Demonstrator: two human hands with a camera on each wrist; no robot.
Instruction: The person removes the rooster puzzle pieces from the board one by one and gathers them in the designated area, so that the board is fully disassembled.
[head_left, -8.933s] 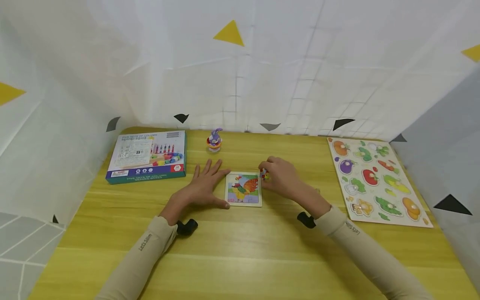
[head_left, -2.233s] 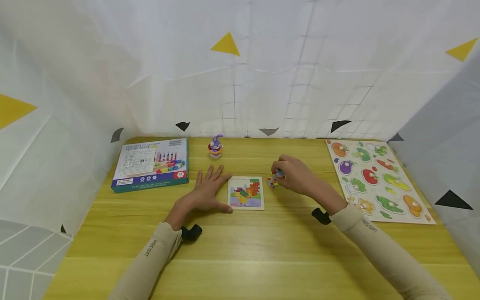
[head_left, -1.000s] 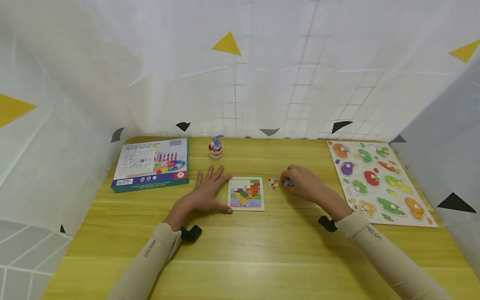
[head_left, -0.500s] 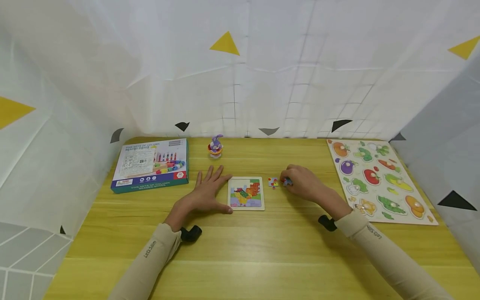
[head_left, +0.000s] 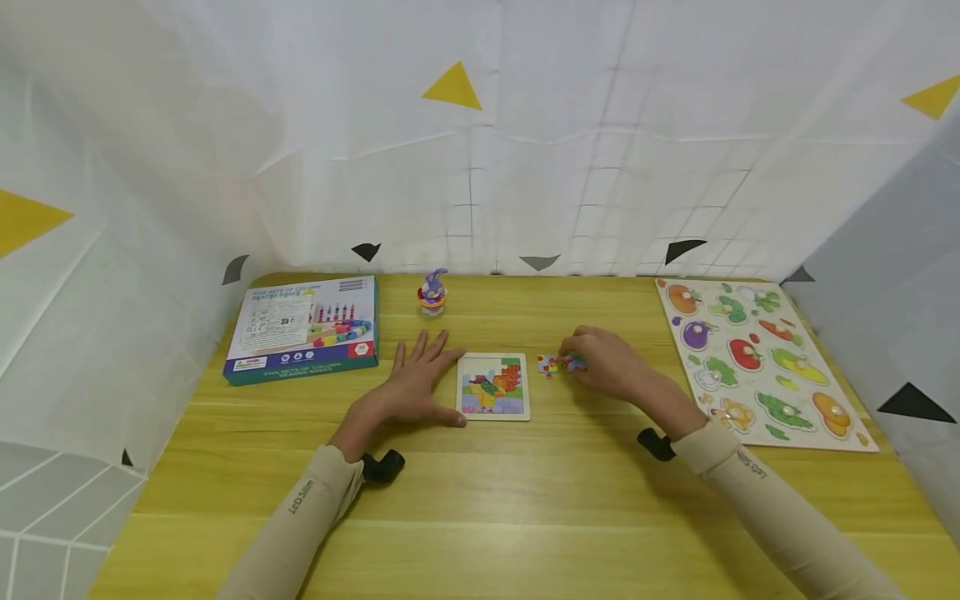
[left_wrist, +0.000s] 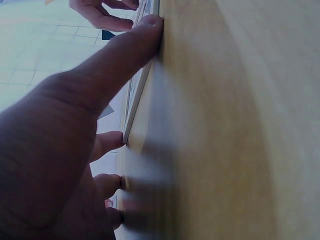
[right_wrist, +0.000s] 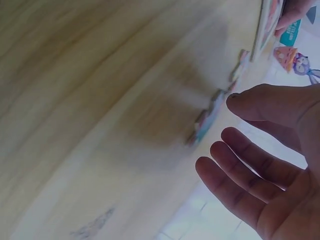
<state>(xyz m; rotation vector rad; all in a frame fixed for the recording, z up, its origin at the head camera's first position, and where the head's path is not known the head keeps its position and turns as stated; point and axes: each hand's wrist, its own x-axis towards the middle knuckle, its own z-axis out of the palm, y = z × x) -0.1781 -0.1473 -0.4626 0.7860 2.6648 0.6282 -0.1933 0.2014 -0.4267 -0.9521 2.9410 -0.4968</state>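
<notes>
While the left hand (head_left: pixel 408 390) lies spread on the table (head_left: pixel 480 500), its straight fingers apart, its thumb tip and index fingertip touch the near and far corners of a small square puzzle board (head_left: pixel 527 387). The board lies flat near the middle of the table, its plain pale border framing a bright bird: yellow body, dark green wing and scalloped orange-red tail at the right. A lilac band runs along the bottom, with pink at its left corner; a cream patch shows across the upper left and middle.

To the right of the board lies a loose piece (head_left: pixel 547 364), pale blue with red and yellow patches and a small tab on its near side. Just beyond it, a bluer piece (head_left: pixel 576 363) with some red sits on the table at the fingertips of the right hand (head_left: pixel 611 367). That hand's thumb is nearly straight and three fingers curve loosely, apart from one another; the thumb partly hides the index finger, so I cannot tell whether they pinch the piece.
</notes>
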